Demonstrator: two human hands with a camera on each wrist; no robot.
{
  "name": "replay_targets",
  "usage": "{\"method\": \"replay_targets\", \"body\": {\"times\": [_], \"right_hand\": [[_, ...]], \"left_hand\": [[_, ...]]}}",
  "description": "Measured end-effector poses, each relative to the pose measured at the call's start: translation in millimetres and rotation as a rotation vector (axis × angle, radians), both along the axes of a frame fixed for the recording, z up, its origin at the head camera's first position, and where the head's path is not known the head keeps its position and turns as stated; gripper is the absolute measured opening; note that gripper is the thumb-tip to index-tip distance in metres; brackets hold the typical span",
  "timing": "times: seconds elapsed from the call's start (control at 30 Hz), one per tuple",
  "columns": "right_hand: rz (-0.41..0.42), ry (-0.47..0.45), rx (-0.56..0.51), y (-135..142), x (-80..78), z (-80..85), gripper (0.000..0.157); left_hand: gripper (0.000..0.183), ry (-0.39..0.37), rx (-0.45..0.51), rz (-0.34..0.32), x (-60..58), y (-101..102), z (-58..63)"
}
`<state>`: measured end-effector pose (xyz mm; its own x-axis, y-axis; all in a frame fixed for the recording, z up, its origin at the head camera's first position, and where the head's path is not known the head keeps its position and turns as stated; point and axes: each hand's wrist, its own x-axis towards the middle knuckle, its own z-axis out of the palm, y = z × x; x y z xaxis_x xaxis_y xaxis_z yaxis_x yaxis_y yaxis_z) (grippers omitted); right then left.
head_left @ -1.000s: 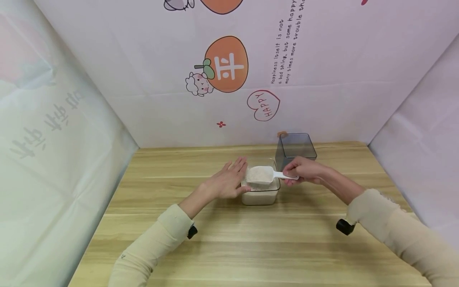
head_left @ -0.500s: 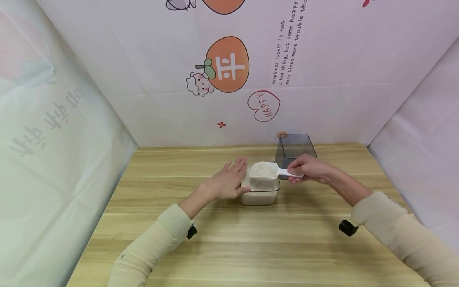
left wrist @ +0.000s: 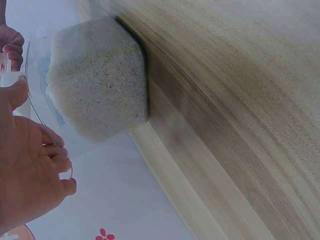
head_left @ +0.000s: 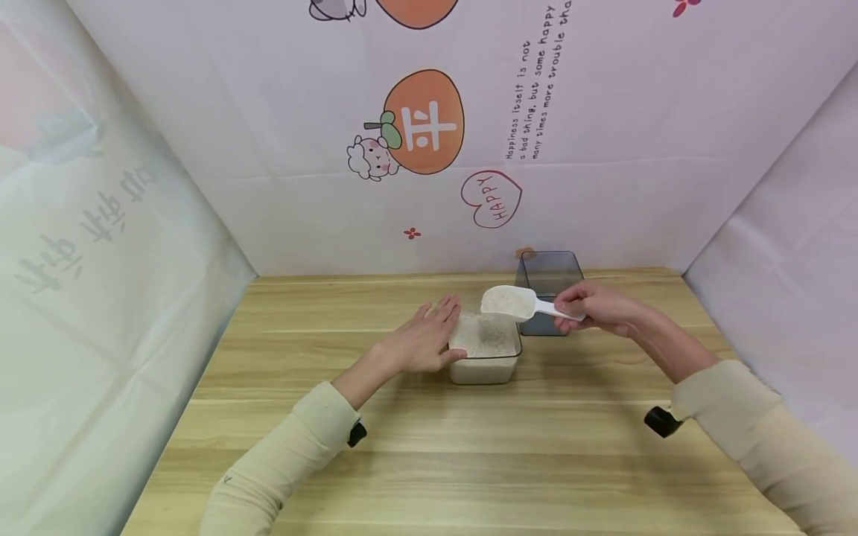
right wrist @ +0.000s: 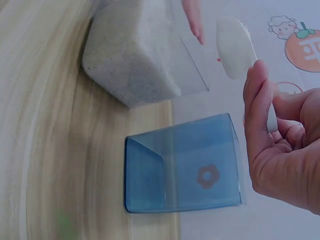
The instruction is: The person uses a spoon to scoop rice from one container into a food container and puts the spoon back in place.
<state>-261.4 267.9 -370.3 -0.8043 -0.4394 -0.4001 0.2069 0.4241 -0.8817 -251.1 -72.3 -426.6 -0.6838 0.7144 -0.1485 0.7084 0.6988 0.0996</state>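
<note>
A clear square container (head_left: 484,371) filled with rice (left wrist: 100,80) stands on the table. My left hand (head_left: 422,339) lies along its left side, fingers straight and touching the rim, thumb over the near corner. My right hand (head_left: 593,307) pinches the handle of a white scoop (head_left: 516,304) heaped with rice. The scoop is held level above the right rear part of the rice container. Behind and to the right stands a blue-grey see-through container (right wrist: 185,165), with no contents showing; the scoop and right hand partly cover it in the head view.
The wooden table (head_left: 429,454) reaches back to a white printed sheet (head_left: 302,149) close behind the containers. More white sheeting (head_left: 100,298) hangs at the left, and another sheet (head_left: 791,238) at the right.
My right hand has lifted the rice-laden scoop up out of the rice container and moved it right, towards the blue-grey container. The left hand has stayed at the rim.
</note>
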Motion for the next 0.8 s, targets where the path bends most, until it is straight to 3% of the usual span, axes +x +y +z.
{"method": "replay_targets", "body": {"times": [0.37, 0.57, 0.8], "right_hand": [[-0.084, 0.007, -0.042, 31, -1.8, 4.4, 0.018], [-0.131, 0.015, -0.081, 48, -5.1, 6.3, 0.022], [-0.186, 0.039, -0.034, 66, -12.0, 9.8, 0.032]], "left_hand": [[0.087, -0.021, -0.002, 0.011, 1.8, 0, 1.4], [0.087, -0.017, -0.011, 0.012, 1.6, 0, 1.2], [0.088, -0.011, -0.014, 0.008, 1.6, 1, 0.4]]}}
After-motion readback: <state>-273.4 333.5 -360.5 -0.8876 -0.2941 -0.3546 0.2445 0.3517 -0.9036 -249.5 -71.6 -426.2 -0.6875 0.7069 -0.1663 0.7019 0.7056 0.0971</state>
